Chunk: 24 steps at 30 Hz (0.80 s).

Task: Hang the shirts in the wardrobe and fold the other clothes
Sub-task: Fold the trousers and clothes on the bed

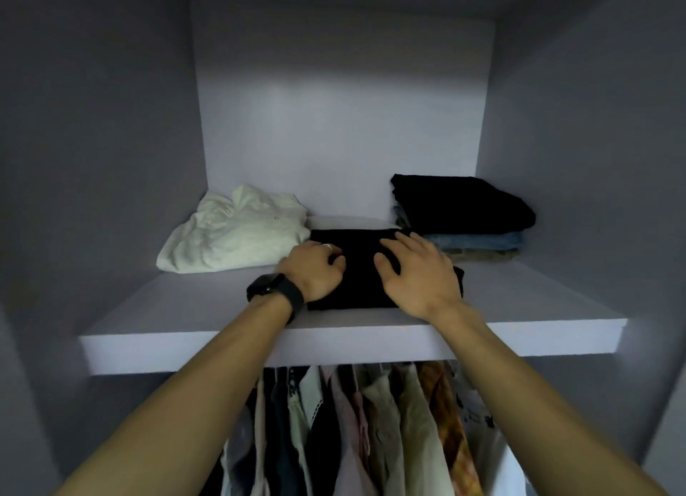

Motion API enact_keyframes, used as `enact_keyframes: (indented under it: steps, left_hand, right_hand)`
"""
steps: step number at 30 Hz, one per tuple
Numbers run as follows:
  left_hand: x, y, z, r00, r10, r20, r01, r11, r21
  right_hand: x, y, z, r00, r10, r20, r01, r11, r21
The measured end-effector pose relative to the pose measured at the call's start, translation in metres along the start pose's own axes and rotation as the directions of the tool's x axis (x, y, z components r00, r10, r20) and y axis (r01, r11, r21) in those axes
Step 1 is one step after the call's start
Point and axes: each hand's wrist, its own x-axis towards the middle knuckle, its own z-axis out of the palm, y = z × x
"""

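A folded black garment (362, 272) lies on the wardrobe shelf (208, 306), near its front edge. My left hand (313, 269), with a black watch on the wrist and a ring, rests on the garment's left side with fingers curled. My right hand (419, 272) lies flat on its right side, fingers spread. A crumpled white garment (237, 232) sits to the left. A folded stack (464, 217), black on top with denim under it, stands at the back right. Several shirts (371, 428) hang below the shelf.
The wardrobe's side walls (104, 143) close in on both sides and the back wall (341, 124) stands behind the clothes. Bare shelf shows at the front left and front right of the black garment.
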Motion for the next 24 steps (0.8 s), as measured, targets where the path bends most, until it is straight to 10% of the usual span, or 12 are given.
enact_keyframes:
  steps: [9,17,24]
  left_hand:
    - [-0.251,-0.025,0.005,0.957,-0.057,-0.285,0.069,0.997,0.031]
    - [-0.515,-0.073,0.029,0.852,-0.523,0.023,0.516,0.846,0.131]
    - [-0.710,-0.103,-0.012,0.633,-0.774,-0.003,0.755,0.617,0.222]
  right_hand:
    - [-0.180,-0.042,0.048,0.892,-0.256,-0.372,0.334,0.928,0.162]
    - [-0.378,-0.131,0.102,0.872,-0.488,0.028,0.441,0.811,0.385]
    - [-0.526,-0.249,0.110,0.584,-0.768,0.261,0.552,0.612,0.566]
